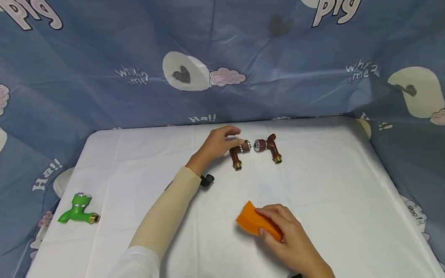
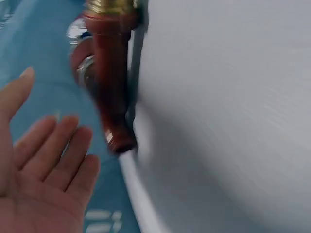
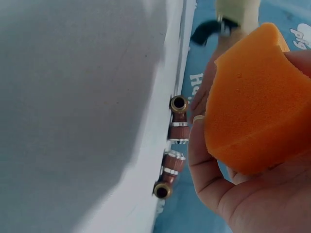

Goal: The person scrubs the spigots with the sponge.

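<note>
Left hand (image 1: 219, 143), fingers open, just beside left tap (image 1: 235, 157) | that tap's at the table (image 1: 317, 202)'s far side, brass end pointing nearward, knob facing right tap (image 1: 272, 146) | and right hand (image 1: 287, 237) grips the sponge (image 1: 252, 220) (thumb one side, fingers the other) near mid-table, long axis slanting, free end pointing far-left

Beige forearm sleeve (image 1: 167, 214), white sleeve (image 1: 136, 269) above it, black wrist-worn devices (image 1: 207, 180)
</note>
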The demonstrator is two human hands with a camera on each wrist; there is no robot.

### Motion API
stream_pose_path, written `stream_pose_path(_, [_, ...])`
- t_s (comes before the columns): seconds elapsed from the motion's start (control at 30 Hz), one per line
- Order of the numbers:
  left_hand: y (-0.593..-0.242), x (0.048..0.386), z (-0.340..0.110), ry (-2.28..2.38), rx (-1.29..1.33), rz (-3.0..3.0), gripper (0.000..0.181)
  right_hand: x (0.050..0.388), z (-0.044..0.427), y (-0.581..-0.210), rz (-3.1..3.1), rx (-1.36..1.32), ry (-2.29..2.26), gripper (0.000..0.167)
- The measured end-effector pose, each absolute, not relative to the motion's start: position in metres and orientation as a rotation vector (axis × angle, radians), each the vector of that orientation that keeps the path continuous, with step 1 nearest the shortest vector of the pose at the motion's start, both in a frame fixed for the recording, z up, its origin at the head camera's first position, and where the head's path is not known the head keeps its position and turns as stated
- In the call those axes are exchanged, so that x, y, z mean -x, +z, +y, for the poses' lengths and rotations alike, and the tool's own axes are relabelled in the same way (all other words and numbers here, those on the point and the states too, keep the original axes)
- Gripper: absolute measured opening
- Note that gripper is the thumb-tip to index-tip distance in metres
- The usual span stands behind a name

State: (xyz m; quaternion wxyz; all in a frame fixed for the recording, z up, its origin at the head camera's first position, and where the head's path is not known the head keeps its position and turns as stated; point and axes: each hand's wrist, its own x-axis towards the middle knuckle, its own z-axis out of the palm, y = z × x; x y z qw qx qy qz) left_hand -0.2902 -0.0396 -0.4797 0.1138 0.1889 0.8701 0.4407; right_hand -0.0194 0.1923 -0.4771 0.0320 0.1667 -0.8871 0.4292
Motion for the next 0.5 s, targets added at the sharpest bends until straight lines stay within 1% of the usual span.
stream_pose_path(0.13, [-0.464,0.254,-0.082,1.288,-0.42,2.621,0.066,0.021,0.189,-0.476,-2.719,-0.531,1.334,0.052])
stream_pose_path(0.27, [-0.453,0.209,-0.138,1.178,-0.331,2.763,0.078,0.022,0.188,-0.474,-2.69,-0.561,1.33,0.052])
stream_pose_path(0.37, [-0.449,0.173,-0.19,1.067,-0.238,2.918,0.083,0.023,0.187,-0.473,-2.684,-0.587,1.335,0.053])
stream_pose_path(0.5, [-0.439,0.129,-0.261,0.837,-0.025,3.112,0.085,0.026,0.182,-0.471,-2.689,-0.625,1.349,0.052])
